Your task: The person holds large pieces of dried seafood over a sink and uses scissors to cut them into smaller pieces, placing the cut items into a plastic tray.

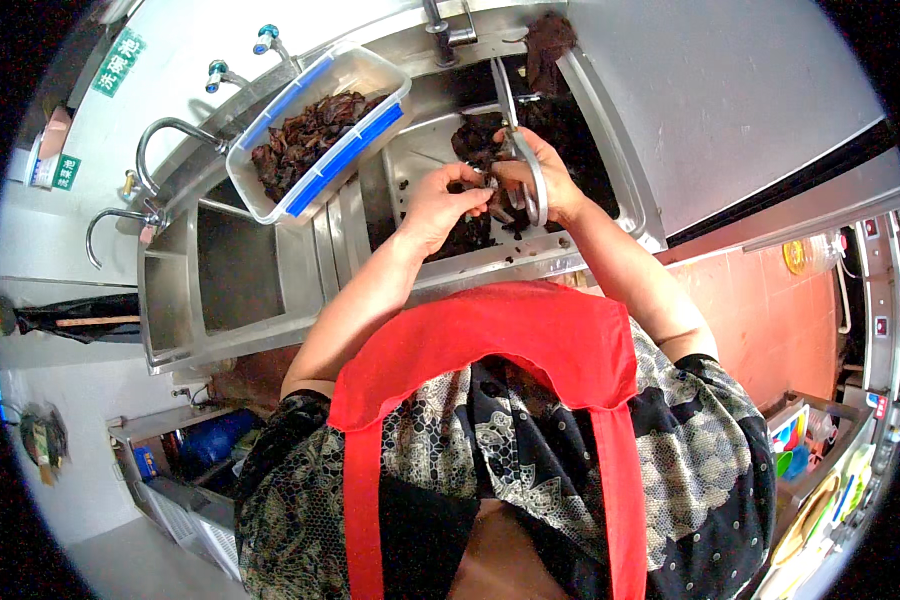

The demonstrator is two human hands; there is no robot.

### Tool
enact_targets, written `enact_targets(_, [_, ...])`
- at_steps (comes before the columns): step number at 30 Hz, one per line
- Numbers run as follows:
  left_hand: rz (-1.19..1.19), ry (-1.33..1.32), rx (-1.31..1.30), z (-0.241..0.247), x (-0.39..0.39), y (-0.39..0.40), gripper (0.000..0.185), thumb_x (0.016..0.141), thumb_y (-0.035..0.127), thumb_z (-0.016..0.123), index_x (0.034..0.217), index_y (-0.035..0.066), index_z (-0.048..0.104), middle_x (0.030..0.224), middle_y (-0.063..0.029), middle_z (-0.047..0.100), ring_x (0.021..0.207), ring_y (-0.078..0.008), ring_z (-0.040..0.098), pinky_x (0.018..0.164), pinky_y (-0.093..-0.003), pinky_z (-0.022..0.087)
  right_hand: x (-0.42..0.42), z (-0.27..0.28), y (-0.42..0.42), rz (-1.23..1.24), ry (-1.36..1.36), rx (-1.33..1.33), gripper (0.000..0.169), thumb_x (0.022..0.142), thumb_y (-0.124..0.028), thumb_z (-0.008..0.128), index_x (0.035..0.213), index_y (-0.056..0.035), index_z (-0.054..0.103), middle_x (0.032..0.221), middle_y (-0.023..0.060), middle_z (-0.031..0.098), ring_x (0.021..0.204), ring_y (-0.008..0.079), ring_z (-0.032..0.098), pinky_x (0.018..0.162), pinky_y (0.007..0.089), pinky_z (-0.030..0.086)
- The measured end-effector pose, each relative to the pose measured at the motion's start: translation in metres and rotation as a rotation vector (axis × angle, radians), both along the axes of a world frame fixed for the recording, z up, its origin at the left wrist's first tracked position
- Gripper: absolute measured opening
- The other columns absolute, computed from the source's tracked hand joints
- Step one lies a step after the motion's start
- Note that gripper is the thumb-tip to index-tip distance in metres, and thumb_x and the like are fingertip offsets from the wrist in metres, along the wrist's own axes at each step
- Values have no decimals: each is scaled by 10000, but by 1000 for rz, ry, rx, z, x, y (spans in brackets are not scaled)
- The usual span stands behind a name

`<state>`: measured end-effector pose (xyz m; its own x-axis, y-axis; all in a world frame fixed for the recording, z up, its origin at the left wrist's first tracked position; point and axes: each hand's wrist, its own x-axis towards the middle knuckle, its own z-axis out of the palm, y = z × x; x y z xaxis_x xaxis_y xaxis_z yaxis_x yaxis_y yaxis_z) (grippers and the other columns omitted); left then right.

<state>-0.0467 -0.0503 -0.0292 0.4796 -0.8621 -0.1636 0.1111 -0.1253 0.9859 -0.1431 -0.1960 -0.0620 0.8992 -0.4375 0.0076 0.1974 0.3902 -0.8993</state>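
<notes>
Scissors with pale handles (pixel 538 176) are held in my right hand (pixel 555 176) over the right-hand sink, their blades pointing away from me. My left hand (pixel 442 204) pinches a small dark piece of food (pixel 493 182) close to the scissors' handles. Beneath and behind both hands, dark brown, wrinkled pieces of food (pixel 480 135) lie on a metal tray (pixel 427 142) in the sink; what kind they are I cannot tell. Another dark clump (pixel 549 45) rests at the sink's far edge. More brown pieces (pixel 322 135) fill part of a clear plastic container (pixel 403 84) with blue clips at my left.
Empty-looking sink basins (pixel 238 266) lie to the left, with curved metal taps (pixel 172 124) behind them. A dark faucet (pixel 442 37) stands behind the working sink. A grey panel (pixel 727 97) borders it at right. Small dark crumbs dot the sink's front rim (pixel 510 259).
</notes>
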Motion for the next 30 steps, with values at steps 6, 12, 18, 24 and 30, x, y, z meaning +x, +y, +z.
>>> enact_targets(6, [278, -365, 63, -6, 1, -1, 186, 722, 126, 711, 783, 40, 557, 636, -6, 525, 564, -87, 485, 489, -227, 364, -3, 13, 14, -132, 139, 12, 355, 771, -106, 675, 1077, -90, 496, 757, 16, 581, 665, 107, 570, 562, 212, 450])
enact_targets(12, [242, -221, 48, -8, -1, -3, 140, 735, 64, 679, 817, 28, 571, 663, -16, 528, 552, -74, 463, 469, -202, 333, 4, 8, 23, -161, 206, -125, 350, 705, -29, 674, 1022, -58, 527, 801, 49, 575, 666, 135, 557, 561, 246, 464])
enact_targets(18, [161, 127, 49, -3, 24, 13, 187, 742, 7, 654, 906, 6, 564, 667, -7, 523, 517, -69, 431, 436, -201, 288, -9, 14, 5, -21, -7, 246, 378, 728, 1, 643, 1068, -91, 506, 728, 43, 562, 566, 149, 554, 500, 260, 456])
enact_targets(24, [91, 277, -2, 9, 19, 21, 157, 808, 46, 602, 959, 26, 568, 858, -37, 593, 728, -117, 544, 633, -233, 428, -16, 11, -8, 104, 21, 329, 376, 761, -74, 643, 1102, -105, 488, 722, 44, 573, 535, 163, 576, 479, 282, 476])
enact_targets(30, [24, 474, -206, 11, 15, 26, 182, 851, 79, 554, 1028, 40, 537, 990, -79, 606, 903, -185, 592, 780, -324, 482, -16, 4, -10, 149, 0, 286, 388, 758, -86, 656, 1106, -102, 484, 712, 39, 573, 555, 142, 579, 493, 263, 480])
